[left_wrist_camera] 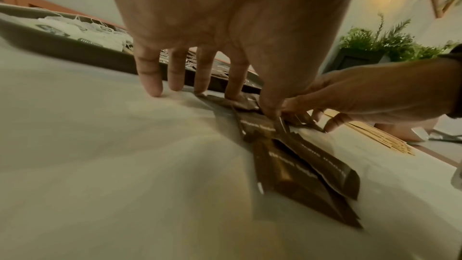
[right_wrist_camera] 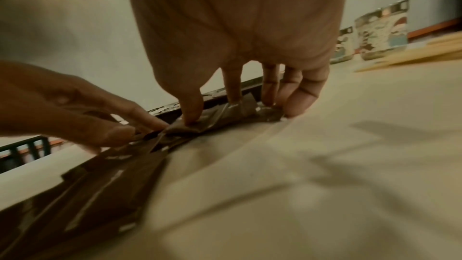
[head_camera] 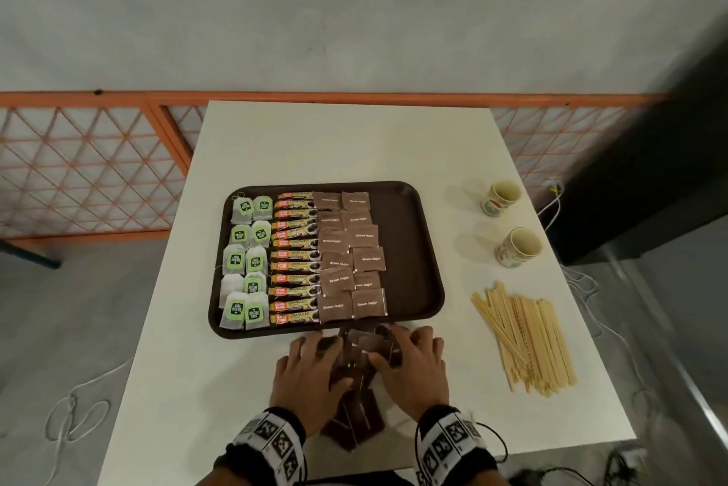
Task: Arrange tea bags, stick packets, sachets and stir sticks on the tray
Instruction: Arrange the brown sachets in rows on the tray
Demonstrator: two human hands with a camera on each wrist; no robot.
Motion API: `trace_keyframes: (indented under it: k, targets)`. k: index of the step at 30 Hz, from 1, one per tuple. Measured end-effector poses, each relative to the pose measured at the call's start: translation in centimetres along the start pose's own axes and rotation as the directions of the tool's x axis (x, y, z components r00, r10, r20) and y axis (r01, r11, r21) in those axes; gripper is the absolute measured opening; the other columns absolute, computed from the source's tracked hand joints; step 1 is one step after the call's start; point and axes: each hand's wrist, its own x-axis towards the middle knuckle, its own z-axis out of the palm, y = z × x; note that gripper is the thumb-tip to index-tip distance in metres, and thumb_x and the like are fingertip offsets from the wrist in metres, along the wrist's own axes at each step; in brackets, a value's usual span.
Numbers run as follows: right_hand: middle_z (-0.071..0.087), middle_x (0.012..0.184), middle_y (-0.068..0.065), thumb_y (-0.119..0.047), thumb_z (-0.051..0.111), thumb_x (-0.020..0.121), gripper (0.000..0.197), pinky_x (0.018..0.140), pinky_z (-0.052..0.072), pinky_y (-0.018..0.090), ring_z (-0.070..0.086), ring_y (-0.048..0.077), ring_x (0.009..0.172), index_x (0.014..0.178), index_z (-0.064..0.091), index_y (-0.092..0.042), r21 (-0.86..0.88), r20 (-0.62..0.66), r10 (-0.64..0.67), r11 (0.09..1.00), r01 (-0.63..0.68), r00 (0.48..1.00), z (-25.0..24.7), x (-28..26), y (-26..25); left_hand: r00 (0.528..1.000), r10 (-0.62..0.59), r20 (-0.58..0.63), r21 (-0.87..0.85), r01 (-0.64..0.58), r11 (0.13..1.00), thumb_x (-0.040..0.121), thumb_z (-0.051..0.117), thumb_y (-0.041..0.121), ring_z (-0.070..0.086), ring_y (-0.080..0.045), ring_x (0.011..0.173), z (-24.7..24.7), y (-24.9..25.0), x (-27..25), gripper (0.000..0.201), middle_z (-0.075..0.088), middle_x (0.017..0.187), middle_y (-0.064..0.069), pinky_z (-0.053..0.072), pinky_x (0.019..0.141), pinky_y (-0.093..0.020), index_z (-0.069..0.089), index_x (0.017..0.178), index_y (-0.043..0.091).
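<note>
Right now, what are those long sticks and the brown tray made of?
The stir sticks look like pale, bare wood: thin, flat, matte strips. The tray looks like dark brown plastic, with smooth rounded corners and a raised rim, though I can't be sure.

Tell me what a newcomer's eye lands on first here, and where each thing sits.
First, the dark brown plastic tray mid-table, filled from its left with white tea bags with green tags, dark stick packets and brown sugar sachets. Just in front of it, the left hand and right hand work a loose pile of brown sachets. To the right lie pale wooden stir sticks and two patterned paper cups.
</note>
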Motion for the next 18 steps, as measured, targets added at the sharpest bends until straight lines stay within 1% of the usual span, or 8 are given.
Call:
trace_keyframes:
  k: [3, 5, 6, 9, 12, 15, 17, 18]
  targets:
    - [0.034, 0.124, -0.004, -0.055, 0.058, 0.086, 0.057, 0.104, 0.043, 0.037, 0.033, 0.019, 0.119, 0.137, 0.038, -0.039, 0.032, 0.105, -0.110, 0.994, 0.108, 0.988, -0.1, -0.8, 0.0, 1.000, 0.029, 0.006, -0.041, -0.029, 0.999, 0.090, 0.050, 0.056, 0.019, -0.020, 0.143, 0.3, -0.4, -0.5, 0.062, 0.020, 0.155, 0.004, 0.025, 0.116, -0.041, 0.029, 0.145, 0.036]
    - [0.034, 0.119, -0.006, -0.054, 0.059, 0.087, 0.056, 0.103, 0.044, 0.036, 0.033, 0.017, 0.117, 0.138, 0.041, -0.037, 0.093, 0.138, -0.121, 0.990, 0.109, 0.983, -0.4, -1.1, 0.5, 1.000, 0.026, -0.015, -0.099, -0.028, 0.995, 0.088, 0.054, 0.056, 0.025, -0.017, 0.139, 0.1, -0.9, -0.6, 0.061, 0.026, 0.152, 0.006, 0.028, 0.114, -0.039, 0.032, 0.141, 0.035]
    - [0.034, 0.120, -0.005, -0.056, 0.058, 0.087, 0.058, 0.103, 0.044, 0.035, 0.033, 0.017, 0.118, 0.139, 0.042, -0.035, 0.102, 0.123, -0.110, 0.990, 0.097, 0.986, -0.6, -1.0, 0.7, 1.000, 0.018, -0.022, -0.106, -0.020, 0.994, 0.086, 0.055, 0.057, 0.027, -0.017, 0.138, -0.1, -1.1, -0.5, 0.065, 0.027, 0.151, 0.006, 0.029, 0.113, -0.039, 0.031, 0.142, 0.034]
    - [0.033, 0.128, -0.002, -0.065, 0.061, 0.080, 0.076, 0.098, 0.046, 0.037, 0.030, 0.019, 0.124, 0.144, 0.034, -0.034, 0.047, 0.090, -0.065, 0.997, 0.061, 0.994, -0.9, -0.3, 0.5, 0.999, 0.013, 0.038, -0.075, -0.010, 0.997, 0.079, 0.062, 0.062, 0.022, -0.022, 0.140, -0.4, -1.1, 0.3, 0.089, 0.021, 0.153, 0.003, 0.029, 0.113, -0.045, 0.016, 0.151, 0.037]
    - [0.029, 0.131, -0.002, -0.062, 0.070, 0.071, 0.089, 0.097, 0.049, 0.041, 0.028, 0.022, 0.126, 0.144, 0.027, -0.038, -0.016, 0.190, -0.120, 0.992, 0.125, 0.974, -0.4, 0.1, -0.9, 0.993, 0.055, 0.102, 0.039, -0.059, 0.997, 0.074, 0.067, 0.060, 0.020, -0.027, 0.138, -0.6, -0.4, 0.9, 0.101, 0.014, 0.153, -0.002, 0.034, 0.108, -0.050, 0.005, 0.151, 0.043]
    - [0.031, 0.129, -0.003, -0.058, 0.067, 0.077, 0.078, 0.096, 0.050, 0.041, 0.030, 0.021, 0.125, 0.142, 0.031, -0.036, -0.005, 0.182, -0.148, 0.988, 0.151, 0.972, -0.5, 0.1, -1.1, 0.994, 0.052, 0.092, 0.060, -0.057, 0.997, 0.076, 0.066, 0.058, 0.021, -0.027, 0.137, -0.5, -0.4, 0.9, 0.098, 0.015, 0.153, -0.004, 0.035, 0.107, -0.049, 0.006, 0.151, 0.042]
    - [0.033, 0.131, -0.003, -0.058, 0.064, 0.081, 0.070, 0.096, 0.049, 0.038, 0.031, 0.020, 0.126, 0.140, 0.035, -0.033, -0.036, 0.143, -0.169, 0.984, 0.176, 0.975, -1.0, 0.1, -0.7, 0.999, 0.024, 0.030, 0.021, -0.025, 0.999, 0.076, 0.065, 0.060, 0.023, -0.025, 0.137, -0.7, -0.7, 0.5, 0.096, 0.018, 0.151, -0.001, 0.034, 0.109, -0.047, 0.009, 0.152, 0.039]
    - [0.034, 0.132, -0.003, -0.056, 0.063, 0.081, 0.068, 0.096, 0.049, 0.037, 0.032, 0.020, 0.126, 0.139, 0.036, -0.033, -0.077, 0.146, -0.207, 0.973, 0.219, 0.968, -1.1, 0.0, -0.7, 1.000, 0.018, -0.003, 0.021, -0.018, 1.000, 0.077, 0.065, 0.059, 0.024, -0.024, 0.136, -0.7, -1.0, 0.1, 0.093, 0.021, 0.149, 0.000, 0.035, 0.109, -0.045, 0.013, 0.151, 0.038]
